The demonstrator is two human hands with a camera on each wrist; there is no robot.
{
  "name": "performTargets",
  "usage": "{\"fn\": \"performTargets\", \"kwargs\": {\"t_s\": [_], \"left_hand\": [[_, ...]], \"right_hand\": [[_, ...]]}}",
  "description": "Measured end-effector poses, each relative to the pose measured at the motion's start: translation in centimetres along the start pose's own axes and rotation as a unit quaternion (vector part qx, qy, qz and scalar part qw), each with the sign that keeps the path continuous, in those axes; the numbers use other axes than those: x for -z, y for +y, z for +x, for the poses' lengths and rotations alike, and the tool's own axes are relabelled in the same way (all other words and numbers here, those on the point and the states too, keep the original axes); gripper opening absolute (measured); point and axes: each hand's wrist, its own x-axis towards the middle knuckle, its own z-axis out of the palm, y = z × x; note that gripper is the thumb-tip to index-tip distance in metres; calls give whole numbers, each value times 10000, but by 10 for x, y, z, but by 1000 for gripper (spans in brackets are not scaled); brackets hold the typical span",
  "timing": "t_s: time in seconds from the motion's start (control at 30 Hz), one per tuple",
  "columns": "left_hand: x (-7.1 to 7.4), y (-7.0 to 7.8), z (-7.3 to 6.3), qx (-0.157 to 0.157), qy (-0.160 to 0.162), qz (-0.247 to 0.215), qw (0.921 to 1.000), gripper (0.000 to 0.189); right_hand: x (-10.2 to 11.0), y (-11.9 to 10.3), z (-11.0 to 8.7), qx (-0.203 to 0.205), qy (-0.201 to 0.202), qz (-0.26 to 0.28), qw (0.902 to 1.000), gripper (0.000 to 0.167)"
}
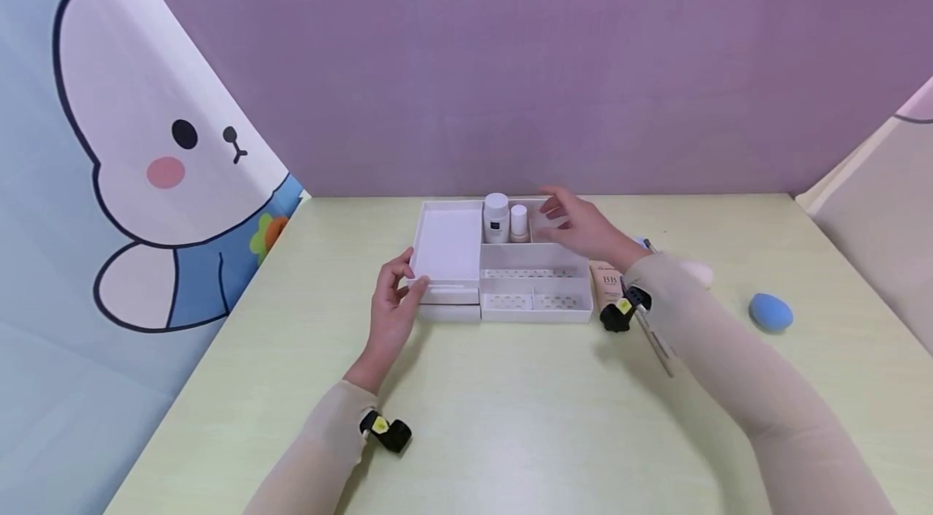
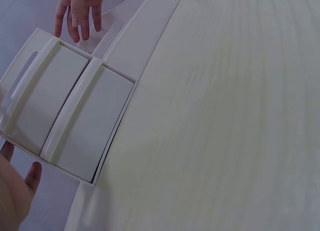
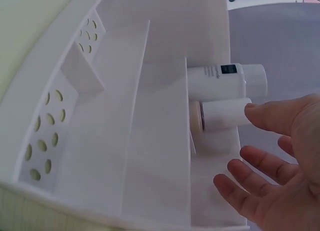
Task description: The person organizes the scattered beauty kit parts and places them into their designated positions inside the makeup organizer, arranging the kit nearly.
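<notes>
A white desktop organizer (image 1: 535, 257) with drawers (image 2: 82, 116) at its left side stands toward the back of the table. My left hand (image 1: 391, 300) touches the organizer's left side, thumb near the front corner. Two bottles stand in the back row: a taller white bottle (image 1: 496, 219) with a dark label, and a smaller bottle (image 3: 220, 114) with a white cap and beige base. Over the compartment to their right, my right hand (image 1: 583, 225) has its fingers spread and holds nothing; in the right wrist view the thumb tip overlaps the small bottle's cap.
On the table (image 1: 510, 418) right of the organizer lie a beige box marked BB (image 1: 605, 280), thin sticks (image 1: 656, 341) and a pale pinkish item (image 1: 697, 272), partly behind the right arm. Farther right is a blue makeup sponge (image 1: 770, 312). A purple backdrop (image 1: 510, 61) rises behind.
</notes>
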Motion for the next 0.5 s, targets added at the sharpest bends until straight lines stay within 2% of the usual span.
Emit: {"fn": "performTargets", "kwargs": {"t_s": [0.23, 0.4, 0.5], "left_hand": [[0, -1, 0, -54, -17, -8, 10000, 18], [1, 0, 0, -70, -15, 6, 10000, 17], [1, 1, 0, -73, -19, -12, 10000, 18]], "right_hand": [[11, 10, -14, 251, 528, 148, 9982, 60], [20, 16, -23, 481, 1117, 256, 9922, 51], [26, 18, -28, 490, 1315, 367, 9894, 50]]}}
